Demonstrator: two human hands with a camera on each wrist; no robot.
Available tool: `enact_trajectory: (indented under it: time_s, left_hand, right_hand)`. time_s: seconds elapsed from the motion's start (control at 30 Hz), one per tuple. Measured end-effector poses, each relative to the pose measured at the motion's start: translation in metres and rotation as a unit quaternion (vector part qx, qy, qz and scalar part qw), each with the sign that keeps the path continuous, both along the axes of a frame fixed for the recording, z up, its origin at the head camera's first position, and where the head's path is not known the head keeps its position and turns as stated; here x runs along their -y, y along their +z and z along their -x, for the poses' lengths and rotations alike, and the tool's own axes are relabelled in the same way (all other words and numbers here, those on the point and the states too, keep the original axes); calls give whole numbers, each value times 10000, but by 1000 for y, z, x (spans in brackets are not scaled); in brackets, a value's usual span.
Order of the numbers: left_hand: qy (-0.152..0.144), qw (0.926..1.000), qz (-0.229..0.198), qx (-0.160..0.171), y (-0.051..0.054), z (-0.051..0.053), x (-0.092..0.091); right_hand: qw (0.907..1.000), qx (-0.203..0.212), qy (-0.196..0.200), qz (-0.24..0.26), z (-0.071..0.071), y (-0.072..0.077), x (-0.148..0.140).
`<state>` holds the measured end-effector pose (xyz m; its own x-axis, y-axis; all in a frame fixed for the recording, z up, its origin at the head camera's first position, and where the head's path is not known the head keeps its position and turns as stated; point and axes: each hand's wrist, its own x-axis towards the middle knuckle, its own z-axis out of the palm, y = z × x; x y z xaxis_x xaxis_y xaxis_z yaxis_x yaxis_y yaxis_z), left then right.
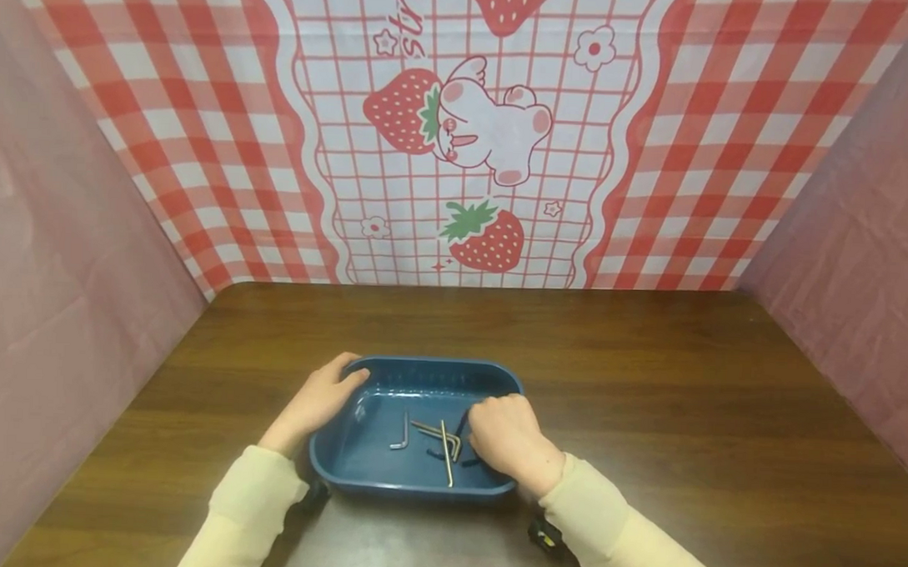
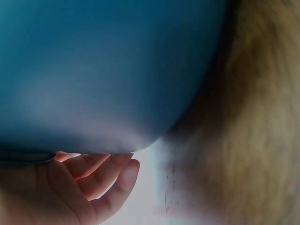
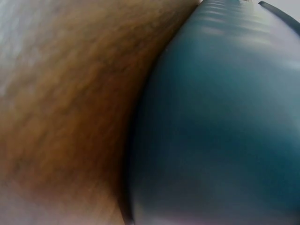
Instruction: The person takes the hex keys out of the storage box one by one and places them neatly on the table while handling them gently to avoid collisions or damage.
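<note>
A blue tray [image 1: 364, 486] holds several L-shaped hex keys: a silver one [image 1: 405, 432] lies apart, and brass-coloured ones [image 1: 446, 458] cross near dark ones. My left hand [image 1: 322, 400] grips the tray's left end, thumb over the rim. In the left wrist view, that hand's curled fingers [image 2: 110, 180] touch the outer wall of the tray [image 2: 108, 70]. My right hand [image 1: 510, 436] is inside the tray's right end, its fingers bent down beside a dark key [image 1: 463, 422]. Its fingertips are hidden, so any grip on that key is unclear. The right wrist view shows only the tray's side [image 3: 215, 122].
The brown wooden table [image 1: 646, 374] surrounds the tray. Behind it hangs a red-and-white checked cloth [image 1: 699, 158] with strawberry pictures, and pink cloths [image 1: 72, 262] hang at both sides.
</note>
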<state>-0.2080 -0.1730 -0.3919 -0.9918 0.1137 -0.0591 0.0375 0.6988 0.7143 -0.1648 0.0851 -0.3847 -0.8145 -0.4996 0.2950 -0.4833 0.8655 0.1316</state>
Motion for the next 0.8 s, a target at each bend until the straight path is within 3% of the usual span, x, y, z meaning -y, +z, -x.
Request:
enact_trajectory:
  time_s: [0.4,0.6,0.8]
  left_hand:
    - [42,9998,-63,-196,-3,3,1]
    - [17,9999,64,-150,3,1,3]
    - [-227,9996,180,69,11,-3,9]
  right_hand:
    - [9992,305,-48,241,2,-2,0]
    - [9958,365,-93,833,4,-4,0]
    - [9846,560,-77,1652,4,-2,-3]
